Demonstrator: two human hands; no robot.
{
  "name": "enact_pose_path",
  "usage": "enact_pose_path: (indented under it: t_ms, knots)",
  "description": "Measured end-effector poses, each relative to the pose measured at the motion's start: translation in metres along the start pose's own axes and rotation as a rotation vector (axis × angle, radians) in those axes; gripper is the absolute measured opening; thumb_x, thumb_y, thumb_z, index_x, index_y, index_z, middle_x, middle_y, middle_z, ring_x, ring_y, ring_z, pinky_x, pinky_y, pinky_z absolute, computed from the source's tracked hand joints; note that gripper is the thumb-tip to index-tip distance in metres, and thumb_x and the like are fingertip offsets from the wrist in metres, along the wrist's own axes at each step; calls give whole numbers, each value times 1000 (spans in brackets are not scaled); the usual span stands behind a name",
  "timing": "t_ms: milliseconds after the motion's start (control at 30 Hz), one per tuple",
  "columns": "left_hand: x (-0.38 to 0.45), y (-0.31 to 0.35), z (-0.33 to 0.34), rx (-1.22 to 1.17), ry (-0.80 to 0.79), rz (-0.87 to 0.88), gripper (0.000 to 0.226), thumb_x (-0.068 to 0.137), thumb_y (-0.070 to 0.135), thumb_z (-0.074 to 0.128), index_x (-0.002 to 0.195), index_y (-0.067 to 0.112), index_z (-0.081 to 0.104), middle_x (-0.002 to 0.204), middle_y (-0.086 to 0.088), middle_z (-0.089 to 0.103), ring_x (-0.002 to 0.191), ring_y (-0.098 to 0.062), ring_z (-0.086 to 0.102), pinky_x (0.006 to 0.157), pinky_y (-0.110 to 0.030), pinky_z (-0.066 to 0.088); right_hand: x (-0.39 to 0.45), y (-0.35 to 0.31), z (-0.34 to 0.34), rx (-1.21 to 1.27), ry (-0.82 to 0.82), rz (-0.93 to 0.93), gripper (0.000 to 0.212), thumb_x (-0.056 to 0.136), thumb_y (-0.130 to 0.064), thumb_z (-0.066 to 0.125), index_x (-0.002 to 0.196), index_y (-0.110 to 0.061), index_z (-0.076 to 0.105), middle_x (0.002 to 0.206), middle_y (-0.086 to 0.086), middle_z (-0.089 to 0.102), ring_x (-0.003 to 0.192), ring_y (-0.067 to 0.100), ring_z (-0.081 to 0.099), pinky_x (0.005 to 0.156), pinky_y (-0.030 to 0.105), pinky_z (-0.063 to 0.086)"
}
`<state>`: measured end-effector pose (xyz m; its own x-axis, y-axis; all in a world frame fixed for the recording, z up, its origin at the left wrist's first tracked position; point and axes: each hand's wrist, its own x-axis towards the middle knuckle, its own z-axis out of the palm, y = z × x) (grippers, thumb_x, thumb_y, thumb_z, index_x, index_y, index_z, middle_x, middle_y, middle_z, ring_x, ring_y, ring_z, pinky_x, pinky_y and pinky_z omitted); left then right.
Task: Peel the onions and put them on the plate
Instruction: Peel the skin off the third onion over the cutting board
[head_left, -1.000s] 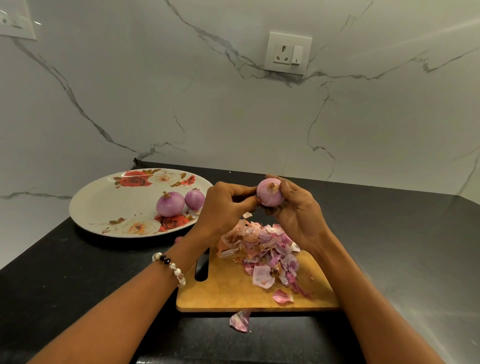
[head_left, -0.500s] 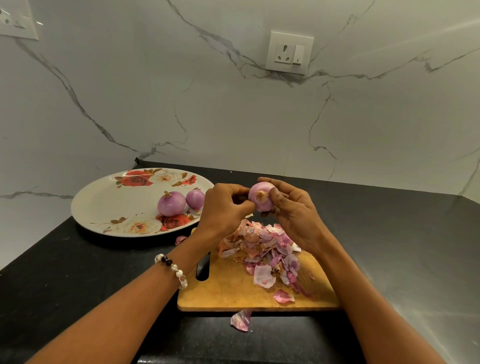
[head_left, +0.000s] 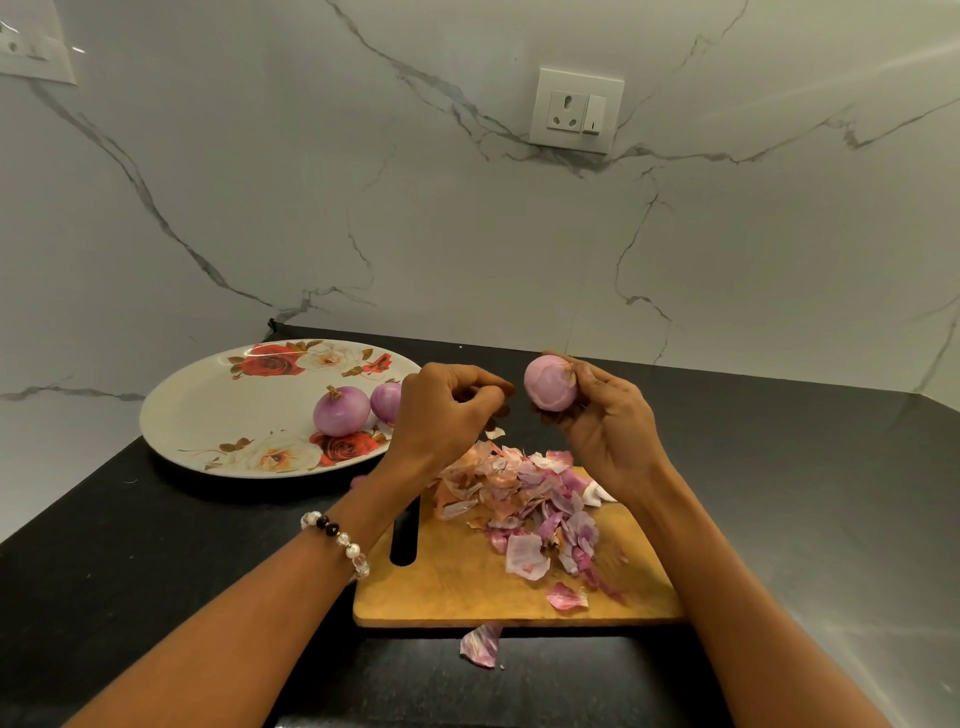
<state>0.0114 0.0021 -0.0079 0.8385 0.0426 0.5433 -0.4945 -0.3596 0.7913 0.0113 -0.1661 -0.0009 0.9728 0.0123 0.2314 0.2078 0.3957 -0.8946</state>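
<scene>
My right hand (head_left: 608, 436) grips a peeled pink onion (head_left: 549, 383) above the far end of the wooden cutting board (head_left: 457, 587). Just left of that onion, a small gap away, my left hand (head_left: 447, 410) has its fingers curled, and I see nothing held in them. A small scrap of skin (head_left: 495, 432) lies just below those fingertips. Two peeled onions, one larger (head_left: 340, 413) and one smaller (head_left: 387, 401), sit on the floral plate (head_left: 208, 415) at the left. A heap of onion peels (head_left: 524, 493) covers the board's far half.
The black countertop (head_left: 779, 493) runs to a marble wall with a socket (head_left: 576, 110). One loose peel (head_left: 480, 644) lies on the counter in front of the board. The board's handle slot (head_left: 404, 535) is beside my left wrist.
My left hand has come off the onion and drawn back to the left. My right hand has turned the onion and lifted it slightly to the right.
</scene>
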Motion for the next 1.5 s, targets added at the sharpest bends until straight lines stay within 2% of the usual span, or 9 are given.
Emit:
enact_pose_path:
  t_ms: [100, 233, 500, 633, 767, 1000, 1200, 1333, 1500]
  knots:
    - [-2, 1, 2, 16, -4, 62, 18, 90, 25, 63, 94, 11, 73, 81, -1, 73, 68, -9, 69, 63, -28, 59, 1, 1, 0, -61, -30, -1, 32, 105, -12, 36, 101, -11, 68, 102, 5, 70, 89, 21, 68, 71, 29, 59]
    - [-4, 4, 3, 15, -51, 79, 46, 81, 41, 64, 116, 12, 65, 93, -3, 73, 70, -10, 70, 64, -25, 59, 1, 6, -1, -149, -97, 1, 32, 105, -13, 37, 108, -7, 68, 104, 10, 70, 86, 20, 69, 69, 28, 59]
    - [-1, 3, -3, -14, -156, 82, 33, 85, 20, 68, 117, 10, 65, 105, -6, 71, 85, -12, 69, 73, -22, 57, 1, 8, -2, -222, -115, -10, 29, 104, -13, 38, 109, -10, 67, 114, 16, 65, 97, 25, 65, 70, 27, 60]
    - [-2, 1, -1, 42, -122, 69, 32, 84, 16, 69, 115, 10, 67, 101, -6, 72, 82, -13, 69, 71, -22, 57, 2, 12, -4, -262, -135, -13, 28, 104, -13, 40, 110, -11, 67, 117, 17, 65, 104, 29, 65, 79, 30, 60]
    - [-4, 1, 1, 111, -115, 106, 33, 85, 15, 67, 117, 8, 65, 101, -7, 71, 78, -9, 65, 66, -8, 51, 3, 14, -5, -325, -154, -28, 24, 102, -12, 44, 111, -13, 67, 115, 14, 67, 106, 29, 66, 84, 34, 60]
    - [-3, -2, 2, 193, -39, 144, 31, 88, 14, 64, 118, 8, 65, 104, -9, 71, 88, -14, 64, 72, -8, 46, 2, 15, -5, -385, -193, -109, 30, 91, -22, 55, 118, -12, 65, 114, 10, 69, 104, 26, 69, 77, 31, 60]
    - [0, -4, -1, 109, 47, 33, 21, 89, 11, 62, 108, 12, 70, 97, -1, 71, 78, -7, 64, 66, -7, 49, 3, 15, -2, -216, -205, -91, 30, 92, -22, 49, 115, -11, 66, 115, 7, 69, 110, 26, 66, 86, 32, 59]
    - [-1, -1, 1, 49, 48, 11, 18, 92, 7, 56, 102, 12, 70, 83, 5, 67, 68, 2, 65, 59, -10, 51, 1, 11, 1, -125, -171, -72, 27, 101, -10, 41, 110, -11, 67, 111, 6, 70, 104, 24, 68, 79, 29, 59]
    - [-1, -2, 3, 18, 40, -33, 22, 92, 6, 52, 87, 14, 72, 80, 3, 70, 71, -10, 68, 60, -19, 57, 6, 4, -2, 166, -35, -61, 28, 102, -10, 39, 103, -7, 66, 97, 2, 76, 90, 18, 71, 78, 34, 61]
